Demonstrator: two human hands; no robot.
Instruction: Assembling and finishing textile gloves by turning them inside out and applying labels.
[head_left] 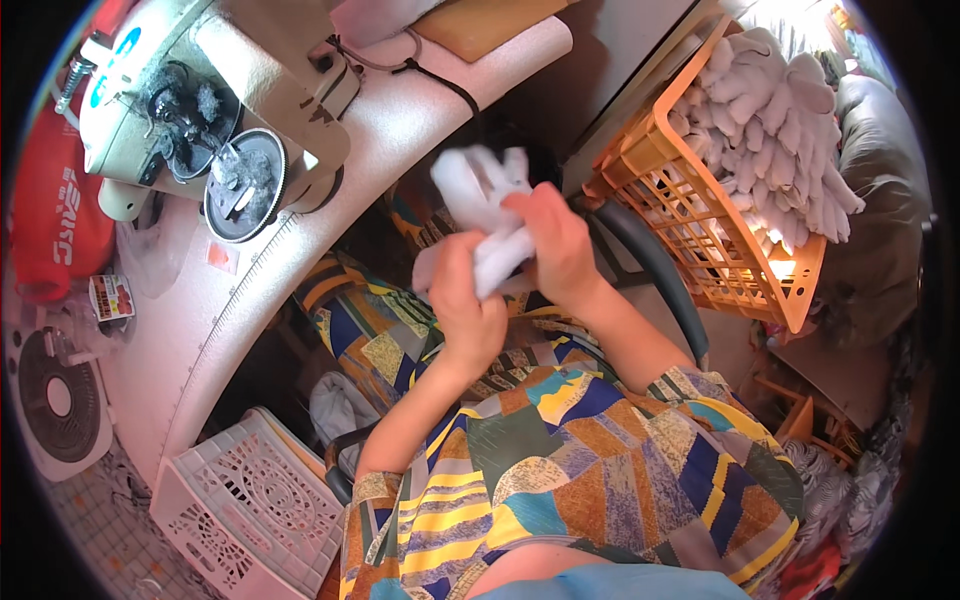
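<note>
A white knit glove (468,188) is bunched up between my two hands, above my lap. My left hand (470,305) is closed around its lower part. From the other side, my right hand (560,245) grips it higher up, close to the glove's fingers. Those fingers point away from me and look slightly blurred. Whether a second glove is in the bundle, I cannot tell. To the right of my hands, a pile of similar white gloves (765,130) fills an orange plastic basket (690,180).
A sewing machine (270,60) with lint on its parts stands on the white curved table (385,125) at the left. A small fan (60,390) and a red bag (60,210) are at the far left. Nearer me are a white lattice basket (250,490) and a chair's black armrest (660,265).
</note>
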